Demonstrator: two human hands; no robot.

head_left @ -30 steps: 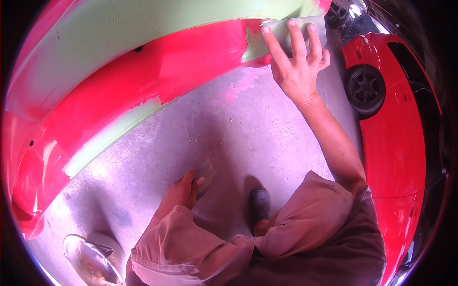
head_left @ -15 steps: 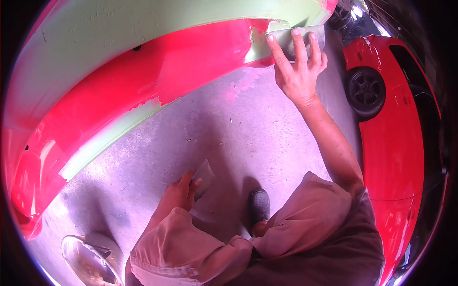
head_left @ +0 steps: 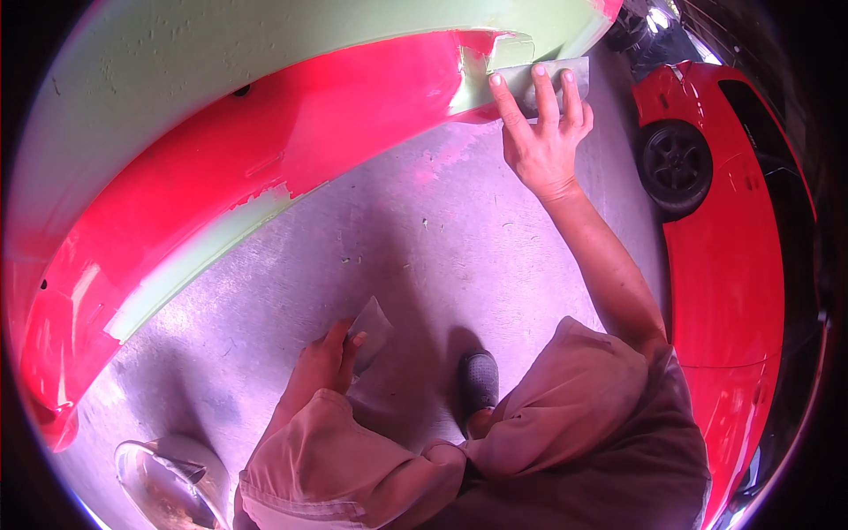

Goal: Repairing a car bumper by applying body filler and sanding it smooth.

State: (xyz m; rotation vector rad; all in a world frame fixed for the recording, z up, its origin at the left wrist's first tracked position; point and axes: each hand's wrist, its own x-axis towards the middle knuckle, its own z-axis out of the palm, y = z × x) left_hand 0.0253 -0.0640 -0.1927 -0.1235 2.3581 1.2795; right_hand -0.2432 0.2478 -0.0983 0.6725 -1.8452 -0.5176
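Note:
My right hand (head_left: 541,146) reaches up to the far edge of a red car bumper (head_left: 353,93) coated in patches with light green filler (head_left: 256,26). Its fingers press on a flat grey putty spreader (head_left: 565,75), which lies against the panel beside a patch of green putty (head_left: 511,50). The thumb is hidden behind the sheet. Low by my left knee, my left hand (head_left: 320,364) grips a second flat grey spreader (head_left: 373,330) with a pointed corner, and that one is clear of the bumper.
A red car (head_left: 720,265) with a black wheel (head_left: 676,168) stands along the right. On the concrete floor (head_left: 442,230) at lower left is a worn, pale round container (head_left: 168,477). My shoe (head_left: 480,380) rests between my knees.
My right hand and its spreader have shifted slightly left and nearer along the bumper edge. The left hand has turned a little, with its spreader now tilted more upright.

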